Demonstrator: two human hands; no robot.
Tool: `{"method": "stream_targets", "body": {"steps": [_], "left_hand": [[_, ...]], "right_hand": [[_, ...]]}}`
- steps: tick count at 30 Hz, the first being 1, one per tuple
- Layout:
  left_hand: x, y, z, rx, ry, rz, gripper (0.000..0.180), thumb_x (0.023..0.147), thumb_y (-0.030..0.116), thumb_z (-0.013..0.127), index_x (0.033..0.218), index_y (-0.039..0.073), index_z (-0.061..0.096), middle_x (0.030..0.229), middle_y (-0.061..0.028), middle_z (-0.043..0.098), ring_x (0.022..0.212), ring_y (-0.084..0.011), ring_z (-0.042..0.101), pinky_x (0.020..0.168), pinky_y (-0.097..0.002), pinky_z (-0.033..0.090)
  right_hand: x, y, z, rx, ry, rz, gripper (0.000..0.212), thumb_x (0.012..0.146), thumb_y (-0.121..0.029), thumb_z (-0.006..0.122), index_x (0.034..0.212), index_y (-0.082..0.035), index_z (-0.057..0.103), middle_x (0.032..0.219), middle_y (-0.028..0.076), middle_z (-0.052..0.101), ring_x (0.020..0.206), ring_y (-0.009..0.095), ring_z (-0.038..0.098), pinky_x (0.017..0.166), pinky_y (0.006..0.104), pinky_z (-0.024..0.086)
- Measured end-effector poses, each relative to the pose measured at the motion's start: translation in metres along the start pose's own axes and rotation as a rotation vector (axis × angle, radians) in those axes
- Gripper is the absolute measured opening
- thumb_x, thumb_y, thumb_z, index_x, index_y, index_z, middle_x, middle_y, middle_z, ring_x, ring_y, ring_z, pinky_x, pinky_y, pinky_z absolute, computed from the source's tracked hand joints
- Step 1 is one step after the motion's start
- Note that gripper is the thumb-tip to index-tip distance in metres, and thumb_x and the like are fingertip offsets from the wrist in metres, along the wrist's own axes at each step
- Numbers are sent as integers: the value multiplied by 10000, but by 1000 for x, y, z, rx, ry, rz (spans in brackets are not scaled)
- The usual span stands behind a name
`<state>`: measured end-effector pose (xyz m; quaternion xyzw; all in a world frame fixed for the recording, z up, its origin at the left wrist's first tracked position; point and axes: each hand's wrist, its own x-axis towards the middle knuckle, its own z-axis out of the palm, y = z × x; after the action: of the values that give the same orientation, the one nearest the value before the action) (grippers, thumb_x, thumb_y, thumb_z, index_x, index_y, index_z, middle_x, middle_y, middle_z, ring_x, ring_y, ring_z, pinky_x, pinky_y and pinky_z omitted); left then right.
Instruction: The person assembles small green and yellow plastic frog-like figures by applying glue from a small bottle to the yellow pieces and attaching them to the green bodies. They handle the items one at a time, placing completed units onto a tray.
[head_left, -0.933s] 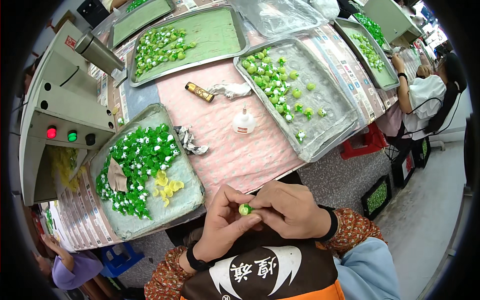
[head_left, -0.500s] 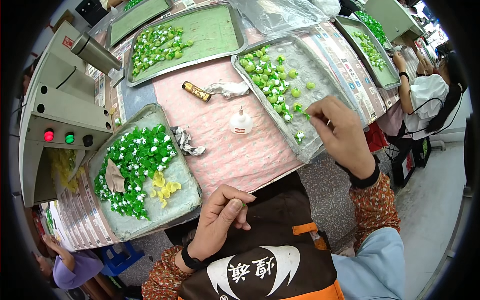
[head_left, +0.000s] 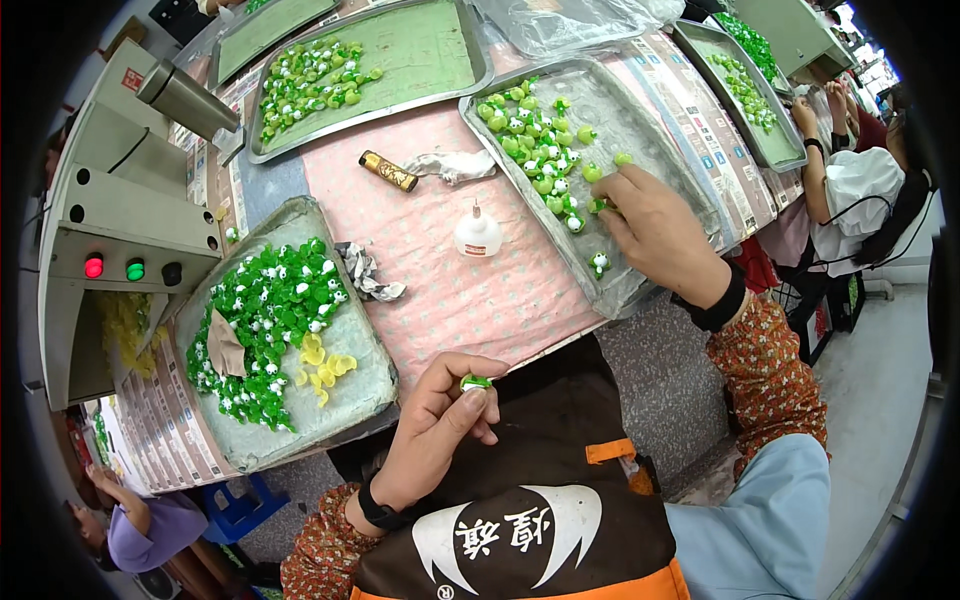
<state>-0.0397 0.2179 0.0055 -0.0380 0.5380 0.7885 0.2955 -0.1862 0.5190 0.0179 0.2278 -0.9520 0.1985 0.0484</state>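
My left hand (head_left: 440,425) is closed in front of the apron, pinching a small green-and-white plastic piece (head_left: 476,383) between thumb and fingers. Over the grey-lined tray (head_left: 650,120) at the right, my right hand (head_left: 665,238) has its fingertips together on a light green piece (head_left: 597,206), which they partly cover. Beside those fingers lie several light green and white figures (head_left: 545,150), and one white-and-green figure (head_left: 599,262) sits apart near the tray's close end. The left tray (head_left: 345,420) bears a heap of darker green-and-white pieces (head_left: 270,310).
A white squeeze bottle (head_left: 478,236) with a thin tip stands on the pink cloth (head_left: 430,310). Near it lie a dark gold tube (head_left: 388,171) and crumpled paper (head_left: 370,274). Yellow pieces (head_left: 325,370) share the left tray. A steel flask (head_left: 190,100) stands by a grey machine (head_left: 130,230).
My right hand has moved a little left and farther into the right tray. The left hand has turned slightly, so the piece in its pinch shows more.
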Motion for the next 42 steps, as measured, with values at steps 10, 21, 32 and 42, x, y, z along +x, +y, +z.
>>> {"method": "stream_targets", "body": {"steps": [10, 21, 32, 42], "left_hand": [[3, 5, 4, 14, 1, 21, 284, 1070, 260, 551, 1262, 51, 567, 875, -26, 591, 741, -83, 554, 698, -237, 513], [-2, -2, -5, -11, -27, 23, 269, 1084, 207, 537, 1300, 49, 560, 923, -7, 588, 824, -43, 562, 714, -213, 517], [-6, -3, -9, -20, 0, 15, 266, 1081, 198, 537, 1299, 47, 560, 938, -10, 594, 838, -45, 567, 723, -213, 519], [-4, -4, -5, -15, 23, 21, 258, 1059, 195, 559, 1277, 58, 572, 927, -33, 620, 771, -73, 581, 721, -226, 526]], "right_hand": [[-18, -23, -7, 181, -10, 60, 156, 873, -27, 607, 1030, -17, 609, 948, 174, 604, 885, 395, 619, 765, 457, 495], [-25, -34, 4, 123, -124, 101, 239, 825, -24, 652, 1060, -20, 612, 996, 162, 584, 920, 367, 601, 803, 436, 488], [-35, -43, 8, 453, 80, 145, 243, 802, 80, 638, 1022, -8, 589, 961, 109, 565, 838, 232, 604, 716, 324, 496], [-46, -59, 12, 442, 207, 50, 268, 781, 116, 654, 1000, -11, 566, 945, 103, 543, 787, 213, 583, 696, 321, 496]]}}
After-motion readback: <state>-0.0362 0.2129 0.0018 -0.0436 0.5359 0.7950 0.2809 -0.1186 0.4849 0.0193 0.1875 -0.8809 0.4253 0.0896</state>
